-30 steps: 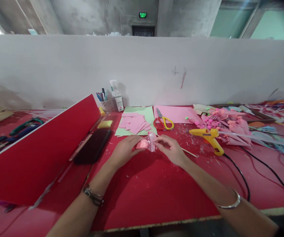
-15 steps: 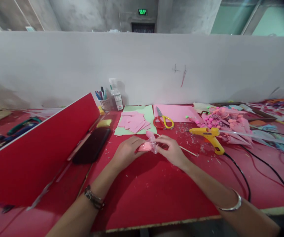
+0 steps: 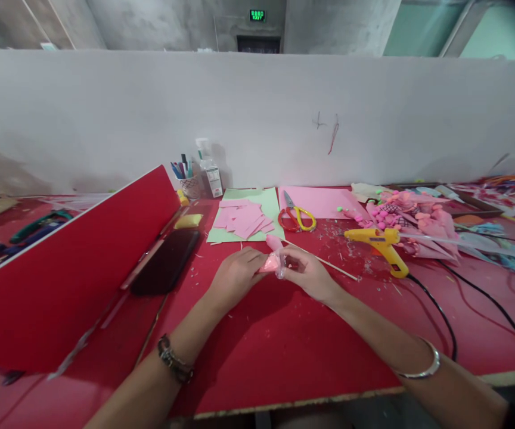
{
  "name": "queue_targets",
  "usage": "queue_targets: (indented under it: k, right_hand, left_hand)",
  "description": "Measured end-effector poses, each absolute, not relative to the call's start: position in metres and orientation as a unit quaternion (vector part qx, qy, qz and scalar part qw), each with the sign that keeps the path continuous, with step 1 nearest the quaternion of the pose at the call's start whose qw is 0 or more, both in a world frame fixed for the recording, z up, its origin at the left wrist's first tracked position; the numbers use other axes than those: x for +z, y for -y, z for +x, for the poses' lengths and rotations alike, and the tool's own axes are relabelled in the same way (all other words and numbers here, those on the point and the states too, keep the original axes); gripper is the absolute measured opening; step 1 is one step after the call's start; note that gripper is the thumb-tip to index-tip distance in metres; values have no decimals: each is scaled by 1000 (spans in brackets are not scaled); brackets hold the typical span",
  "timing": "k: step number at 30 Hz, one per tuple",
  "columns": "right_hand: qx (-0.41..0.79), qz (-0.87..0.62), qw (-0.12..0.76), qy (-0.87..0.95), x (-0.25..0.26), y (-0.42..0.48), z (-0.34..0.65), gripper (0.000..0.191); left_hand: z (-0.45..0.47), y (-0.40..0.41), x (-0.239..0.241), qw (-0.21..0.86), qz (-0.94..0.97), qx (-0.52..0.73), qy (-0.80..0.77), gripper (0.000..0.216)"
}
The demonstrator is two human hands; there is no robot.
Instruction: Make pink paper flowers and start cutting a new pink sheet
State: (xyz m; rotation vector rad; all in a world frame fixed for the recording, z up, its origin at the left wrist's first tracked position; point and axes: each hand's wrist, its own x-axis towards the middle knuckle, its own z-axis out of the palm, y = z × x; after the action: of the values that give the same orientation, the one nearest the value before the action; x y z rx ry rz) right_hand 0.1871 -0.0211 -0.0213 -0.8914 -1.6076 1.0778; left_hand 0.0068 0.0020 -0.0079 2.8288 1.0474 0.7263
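Observation:
A small packet of soft pink clay-like material (image 3: 270, 263) in crinkled clear plastic is between my hands, just above the red tabletop. My left hand (image 3: 238, 271) pinches its left end, thumb and fingers together. At the other end, my right hand (image 3: 307, 271) grips the loose plastic between thumb and fingertips. Right behind the packet lies a pink rounded piece (image 3: 274, 242), partly covered by it. A thin pale stick (image 3: 335, 269) lies on the table behind my right hand.
Red-and-yellow-handled scissors (image 3: 297, 217) lie on pink paper (image 3: 329, 199) beside pink slips (image 3: 245, 219) on green sheets. To the right are a yellow glue gun (image 3: 382, 241) with its cord and pink decorations (image 3: 418, 217). A phone (image 3: 168, 262) and a leaning red board (image 3: 83, 268) are left.
The packet has shifted slightly right and is tilted more upright between my fingers. My left hand has moved a little to the right with it. Both hands keep their hold.

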Motion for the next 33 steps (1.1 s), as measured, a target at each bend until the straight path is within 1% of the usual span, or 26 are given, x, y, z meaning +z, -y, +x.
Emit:
queue_targets:
  k: [5,9,12,15,19,23,26,28,31,33]
  right_hand:
    - [435,-359,463,684,-18,23,187,8]
    - [436,-354,449,695,-12,25,187,11]
    - [443,-339,446,700,-9,26,188,18]
    - [496,-308,449,676,-11,25,189,25]
    - [599,-268,475,587,-19,22,187,25]
    - [637,-277,499,518,-15,20,190,26]
    - [647,-271,560,442,-7,17,201,27]
    - [656,-260,590,392,-4,15,207,32]
    - [670,-274,586,365,-4,13,210,40]
    - [675,-296,568,367,-7,13,207,36]
  left_hand:
    - [9,-3,-9,38,915,227,-333,23]
    - [9,-3,-9,48,916,229,-327,22]
    - [8,-4,-9,66,918,235,-313,20]
    - [7,-6,-7,65,921,237,-303,21]
    - [6,-7,-5,50,924,246,-288,20]
    - [1,-11,-6,34,923,246,-295,19]
    - [-10,-18,-7,10,911,235,-340,15]
    - [-20,-23,-6,-3,890,230,-393,14]
    - [-32,-27,-5,-39,845,217,-487,19]
    - [-36,-27,-5,-70,818,181,-542,23]
